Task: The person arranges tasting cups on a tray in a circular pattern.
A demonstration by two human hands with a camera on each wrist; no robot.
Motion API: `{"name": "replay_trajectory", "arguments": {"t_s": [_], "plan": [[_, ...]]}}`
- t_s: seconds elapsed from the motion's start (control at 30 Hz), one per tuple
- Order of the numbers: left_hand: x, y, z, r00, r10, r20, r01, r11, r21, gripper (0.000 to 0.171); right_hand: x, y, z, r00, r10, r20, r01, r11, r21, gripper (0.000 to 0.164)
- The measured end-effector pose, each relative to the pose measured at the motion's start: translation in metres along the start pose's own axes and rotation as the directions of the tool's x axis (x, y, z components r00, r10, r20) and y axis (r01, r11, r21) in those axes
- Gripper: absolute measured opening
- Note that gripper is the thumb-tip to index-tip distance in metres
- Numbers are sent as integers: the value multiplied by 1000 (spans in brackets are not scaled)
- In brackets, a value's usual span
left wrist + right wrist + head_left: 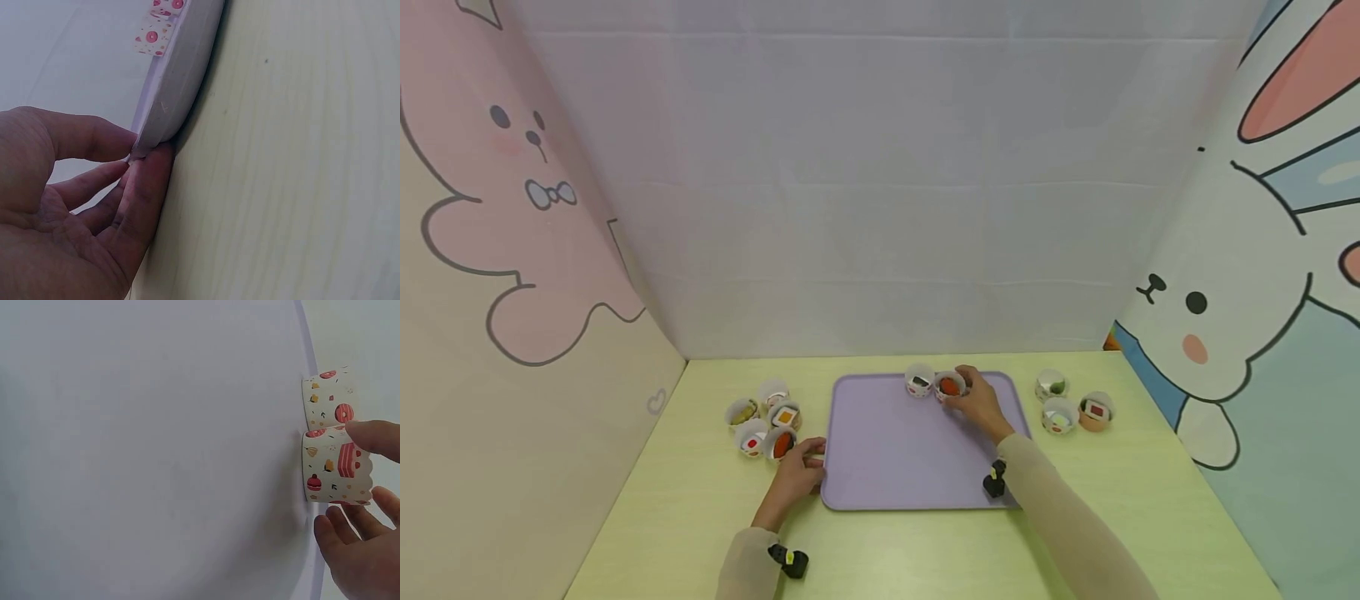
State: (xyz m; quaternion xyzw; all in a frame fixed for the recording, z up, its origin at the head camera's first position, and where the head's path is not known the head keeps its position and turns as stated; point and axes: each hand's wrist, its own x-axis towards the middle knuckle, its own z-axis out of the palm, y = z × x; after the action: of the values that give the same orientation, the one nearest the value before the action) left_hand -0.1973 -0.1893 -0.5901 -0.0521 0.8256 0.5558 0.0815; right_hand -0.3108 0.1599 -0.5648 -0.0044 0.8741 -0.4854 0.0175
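A creased white backdrop (880, 208) rises at 12 o'clock, its foot along the far edge of the pale yellow-green wood-grain table (910, 554). Toward 9 o'clock, a cream side wall (482, 467) bears a pink cartoon animal (520, 242) wearing a bow tie (551, 194); a small outlined heart (657, 402) sits near 8. At 3, a large cartoon rabbit (1247, 283) fills the opposite wall, its pink-lined ear (1296, 87) toward 2. Soft light.

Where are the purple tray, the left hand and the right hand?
Purple tray (917, 446): head view, bare middle surface.
Left hand (799, 473): head view, back of the hand.
Right hand (981, 407): head view, back of the hand.
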Motion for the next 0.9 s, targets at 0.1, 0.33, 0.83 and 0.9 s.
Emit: {"name": "replay_trajectory", "arguments": {"t_s": [0.1, 0.33, 0.83, 0.9], "plan": [[-1, 0, 0, 1000, -2, -1, 2, 1000, 4, 54, -2, -2, -3, 1000, -3, 4, 3, 1000, 12, 72], [-1, 0, 1, 1000, -13, 0, 13, 1000, -3, 54, -9, -8, -12, 999, -41, 0, 41, 999, 9, 72], [1, -2, 1, 1000, -1, -1, 1, 1000, 6, 55, -23, -25, -36, 987, -157, -36, 159, 985, 60, 73], [1, -2, 1, 1000, -2, -1, 2, 1000, 6, 55, -27, -28, -39, 985, -167, -34, 169, 981, 94, 72]]}}
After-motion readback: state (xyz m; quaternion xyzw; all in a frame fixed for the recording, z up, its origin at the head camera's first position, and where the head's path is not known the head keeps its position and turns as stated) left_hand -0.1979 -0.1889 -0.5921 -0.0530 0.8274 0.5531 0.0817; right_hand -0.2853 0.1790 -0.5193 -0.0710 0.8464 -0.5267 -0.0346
